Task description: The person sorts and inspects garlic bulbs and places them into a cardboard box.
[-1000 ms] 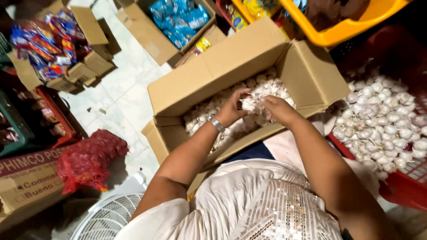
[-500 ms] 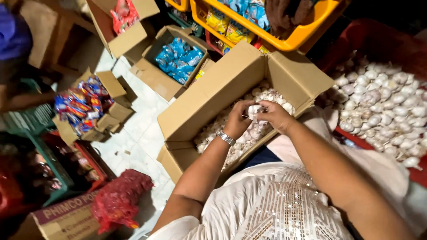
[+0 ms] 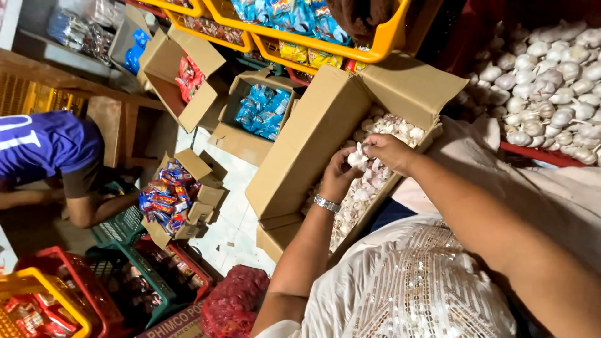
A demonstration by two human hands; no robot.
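Hands, left (image 3: 338,178) and right (image 3: 389,152), meet clamped on one papery white garlic bulb (image 3: 357,159) above the bulb-filled corrugated cardboard box (image 3: 313,144).

The pale tiled floor (image 3: 235,216) is carrying open cardboard boxes — one of blue packets (image 3: 261,112) lying beyond the fingers (image 3: 350,164), one of bright wrappers (image 3: 168,199) sitting left of them — and a red mesh sack (image 3: 233,302) slumping nearer.

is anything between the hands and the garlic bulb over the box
Nothing visible. Both the left hand and right hand already touch the garlic bulb, held between their fingertips just above the garlic-filled cardboard box, with its flaps open.
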